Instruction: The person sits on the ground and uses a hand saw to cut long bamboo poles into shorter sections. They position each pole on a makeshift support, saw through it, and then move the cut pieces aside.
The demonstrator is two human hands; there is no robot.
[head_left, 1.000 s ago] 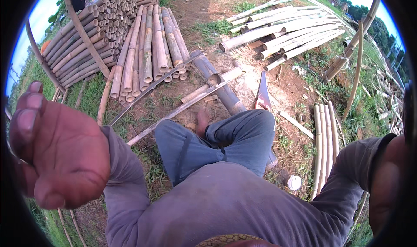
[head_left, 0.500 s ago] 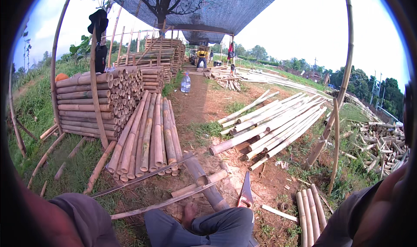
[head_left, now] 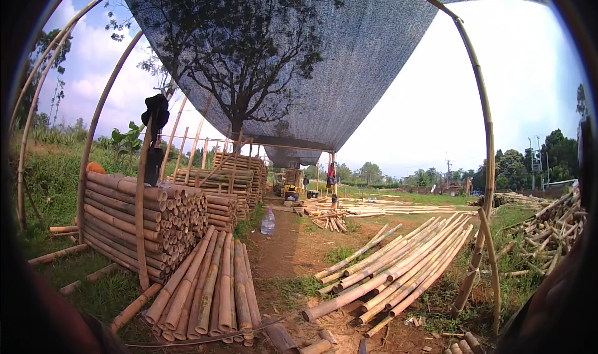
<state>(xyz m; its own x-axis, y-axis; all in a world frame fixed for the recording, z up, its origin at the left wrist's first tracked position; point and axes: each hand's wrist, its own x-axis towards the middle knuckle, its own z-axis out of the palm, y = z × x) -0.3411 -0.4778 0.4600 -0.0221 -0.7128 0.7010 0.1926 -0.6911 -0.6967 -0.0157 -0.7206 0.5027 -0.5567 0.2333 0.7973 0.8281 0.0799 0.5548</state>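
Neither of my hands shows; only blurred, dark parts of my arms rim the lower left and lower right. Ahead to the left, a fan of bamboo poles (head_left: 215,285) lies on the ground with the cut ends toward me. A second spread of bamboo poles (head_left: 398,273) rests to the right of the dirt path. At the bottom edge, the tip of a saw blade (head_left: 362,346) pokes into view. Near it are a thick bamboo piece (head_left: 280,337) and a thin split strip (head_left: 205,339) lying across the ground.
A tall bamboo stack (head_left: 124,223) stands left behind an upright post (head_left: 141,229) with a black hat (head_left: 156,110). A clear plastic bottle (head_left: 268,222) stands on the path. Shade netting (head_left: 349,55) spans overhead. A leaning pole (head_left: 483,229) and a cut-bamboo heap (head_left: 551,229) are right.
My view has tilted up, so my legs and most of the saw have dropped out of it. More netting and sky show. My arms have slipped further toward the lower rim.
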